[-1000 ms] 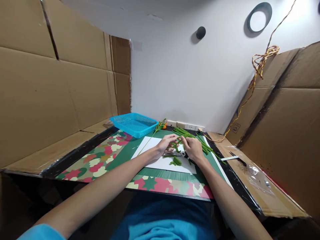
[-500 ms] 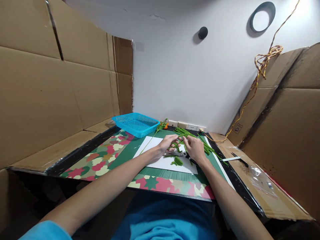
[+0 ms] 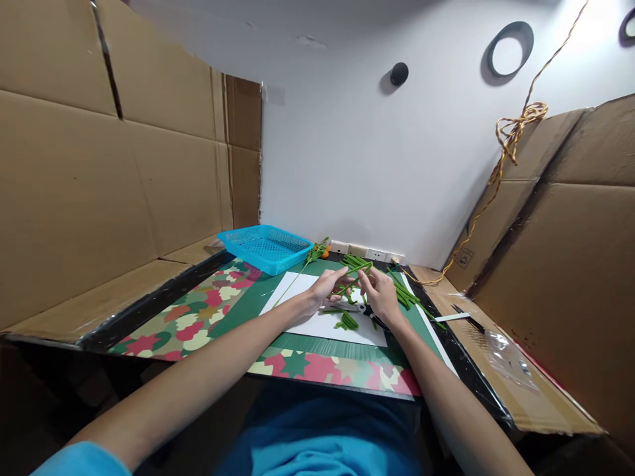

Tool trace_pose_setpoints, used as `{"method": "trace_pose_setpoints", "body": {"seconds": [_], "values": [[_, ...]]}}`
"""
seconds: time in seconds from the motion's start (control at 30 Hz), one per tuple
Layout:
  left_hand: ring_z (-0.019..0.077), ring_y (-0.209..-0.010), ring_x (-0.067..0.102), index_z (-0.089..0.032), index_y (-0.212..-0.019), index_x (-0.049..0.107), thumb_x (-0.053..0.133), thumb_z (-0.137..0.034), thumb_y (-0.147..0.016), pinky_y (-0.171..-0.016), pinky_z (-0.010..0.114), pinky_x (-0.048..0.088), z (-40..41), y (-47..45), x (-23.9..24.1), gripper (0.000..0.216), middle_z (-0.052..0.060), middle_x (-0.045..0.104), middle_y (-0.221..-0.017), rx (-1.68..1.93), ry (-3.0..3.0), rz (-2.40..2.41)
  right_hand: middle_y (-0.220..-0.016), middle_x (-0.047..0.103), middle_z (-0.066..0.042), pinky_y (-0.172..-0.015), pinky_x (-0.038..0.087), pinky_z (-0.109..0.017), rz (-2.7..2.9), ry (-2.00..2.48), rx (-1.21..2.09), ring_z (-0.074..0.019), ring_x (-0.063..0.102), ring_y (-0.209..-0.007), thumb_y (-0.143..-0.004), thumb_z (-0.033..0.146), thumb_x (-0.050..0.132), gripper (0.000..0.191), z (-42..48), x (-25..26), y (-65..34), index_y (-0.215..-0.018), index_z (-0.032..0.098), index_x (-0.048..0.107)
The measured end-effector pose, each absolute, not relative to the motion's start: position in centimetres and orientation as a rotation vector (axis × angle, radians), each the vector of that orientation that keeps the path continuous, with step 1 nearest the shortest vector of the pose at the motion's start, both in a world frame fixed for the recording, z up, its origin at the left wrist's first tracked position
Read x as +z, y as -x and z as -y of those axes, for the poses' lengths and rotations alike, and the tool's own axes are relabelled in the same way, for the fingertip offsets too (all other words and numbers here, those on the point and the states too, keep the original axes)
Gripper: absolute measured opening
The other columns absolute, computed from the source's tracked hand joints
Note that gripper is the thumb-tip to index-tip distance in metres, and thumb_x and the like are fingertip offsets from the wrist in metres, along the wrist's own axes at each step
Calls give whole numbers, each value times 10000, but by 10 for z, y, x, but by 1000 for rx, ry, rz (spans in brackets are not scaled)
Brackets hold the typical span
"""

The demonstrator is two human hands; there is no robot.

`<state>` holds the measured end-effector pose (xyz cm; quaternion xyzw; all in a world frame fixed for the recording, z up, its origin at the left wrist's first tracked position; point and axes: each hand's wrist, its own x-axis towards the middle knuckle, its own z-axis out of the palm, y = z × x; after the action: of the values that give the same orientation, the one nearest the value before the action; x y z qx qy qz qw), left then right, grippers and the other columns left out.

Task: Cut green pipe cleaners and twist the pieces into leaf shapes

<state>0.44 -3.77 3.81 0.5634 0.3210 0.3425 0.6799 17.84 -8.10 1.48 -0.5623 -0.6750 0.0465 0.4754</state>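
The left hand point(image 3: 325, 289) grasps a bent green pipe cleaner point(image 3: 368, 265) over the white paper point(image 3: 300, 285), its length slanting away rightward beside the right hand point(image 3: 381, 296), whose fingertips' hold cannot be told.

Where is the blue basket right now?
In the head view, the blue basket sits left of centre, beyond the white sheet and just left of the orange flower.

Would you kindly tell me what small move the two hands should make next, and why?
I would probably pinch the fold of the thin, fuzzy green stem with the right hand: its two lengths appear to meet at a bend near that hand's fingertips, yet spread apart toward the left hand.
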Motion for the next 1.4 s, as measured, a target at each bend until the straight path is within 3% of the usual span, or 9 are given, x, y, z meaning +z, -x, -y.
{"method": "trace_pose_setpoints", "body": {"seconds": [0.13,0.33,0.5,0.67,0.83,1.27,1.4], "values": [[37,-421,317,-111,-857,666,679,-578,-851,-420,213,115,35,-3,35,467,32,609,-672,713,-1347,-657,-656,698,-44,-566,413,-260,1659,1353,167,-184,626,-568,-1001,666,384,559,83,16,-177,-863,210,678],[30,-441,314,-96,-861,703,737,-579,-791,-411,211,141,34,-5,33,490,27,600,-679,656,-1396,-567,-734,717,-71,-579,440,-270,1796,1264,313,-189,632,-605,-998,703,334,670,88,18,-175,-924,181,747],[31,-466,331,-89,-850,718,741,-615,-780,-414,215,145,36,-4,34,531,45,603,-717,644,-1444,-557,-677,689,-43,-611,429,-251,1803,1231,242,-167,629,-606,-1035,650,284,679,89,17,-176,-792,187,717],[37,-472,293,-90,-787,690,689,-649,-817,-425,234,130,35,-3,32,560,43,581,-697,632,-1483,-565,-675,692,-29,-620,405,-239,1773,1255,144,-159,636,-600,-1057,599,273,626,88,16,-176,-841,199,704],[48,-477,268,-121,-711,628,679,-674,-808,-443,241,129,34,-2,29,564,10,509,-636,624,-1493,-573,-649,681,-38,-625,383,-234,1815,1321,26,-158,623,-595,-1065,580,263,632,90,18,-176,-753,207,667],[53,-478,263,-143,-750,607,708,-605,-779,-456,248,115,35,-1,30,474,0,537,-668,610,-1420,-591,-649,694,-37,-602,351,-241,1842,1306,-81,-157,608,-570,-1071,527,305,593,90,15,-174,-787,216,722],[60,-482,274,-131,-759,639,696,-604,-785,-457,254,108,36,0,29,478,3,519,-644,598,-1428,-589,-631,682,-39,-587,342,-245,1845,1297,-93,-147,587,-542,-1068,508,318,597,90,14,-172,-716,212,698]]}}
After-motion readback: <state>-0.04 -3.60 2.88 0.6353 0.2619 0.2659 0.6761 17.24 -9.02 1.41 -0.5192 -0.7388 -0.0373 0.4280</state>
